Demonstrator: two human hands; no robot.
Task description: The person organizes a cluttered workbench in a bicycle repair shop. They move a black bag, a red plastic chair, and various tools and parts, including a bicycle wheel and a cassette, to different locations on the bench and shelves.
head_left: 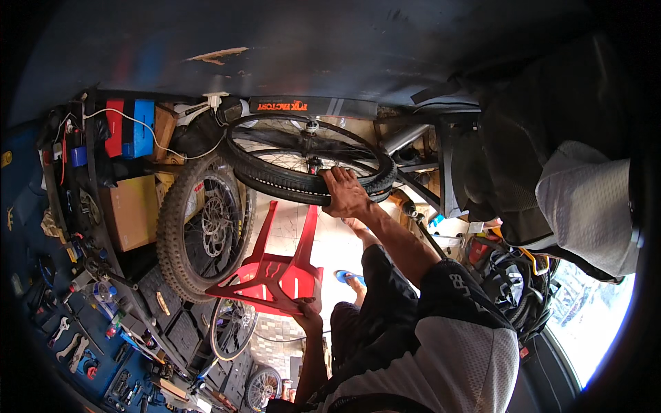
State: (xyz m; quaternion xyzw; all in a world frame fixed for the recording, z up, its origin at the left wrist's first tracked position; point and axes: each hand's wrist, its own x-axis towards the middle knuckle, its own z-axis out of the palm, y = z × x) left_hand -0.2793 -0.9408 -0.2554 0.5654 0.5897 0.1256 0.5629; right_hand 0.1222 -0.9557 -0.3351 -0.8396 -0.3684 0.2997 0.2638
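My right hand grips the near edge of a bicycle wheel, its fingers bent over the black tyre. The wheel leans at a slant, with what looks like another wheel close against it. Lower down, my left hand is closed on the edge of a red plastic chair; part of its fingers is hidden. The chair stands below the wheel, its legs toward it. Left of both, a knobbly-tyred bicycle wheel with a brake disc stands upright.
A cardboard box and a blue box sit on the left shelving. Wrenches and other tools hang or lie on a blue board. More wheels stand lower down. Black bags are at the right. A dark panel spans the top.
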